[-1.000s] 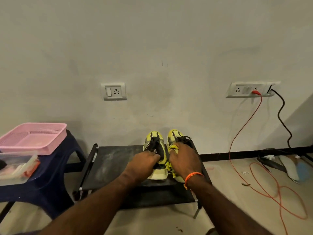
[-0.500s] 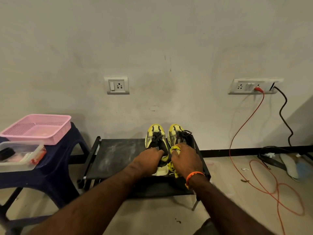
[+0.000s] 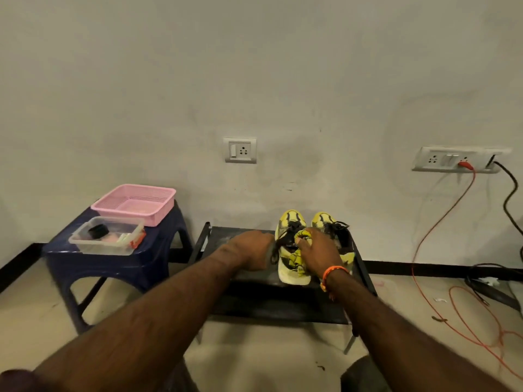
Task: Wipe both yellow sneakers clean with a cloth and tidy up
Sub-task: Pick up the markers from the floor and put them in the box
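Note:
Two yellow sneakers with black laces stand side by side on a low black table, toes toward the wall: the left sneaker and the right sneaker. My right hand, with an orange wristband, grips a bunched yellow cloth that lies over the left sneaker's opening. My left hand rests just left of the left sneaker, fingers curled at its side; what they hold is hidden.
A dark blue plastic stool at the left carries a pink basket and a clear tub of small items. Orange cable and black cable run from a wall socket down onto the floor at the right.
My head view has shifted left and back. My left hand slid off the left sneaker to its left side. My right hand moved from the right sneaker onto the left one with the cloth.

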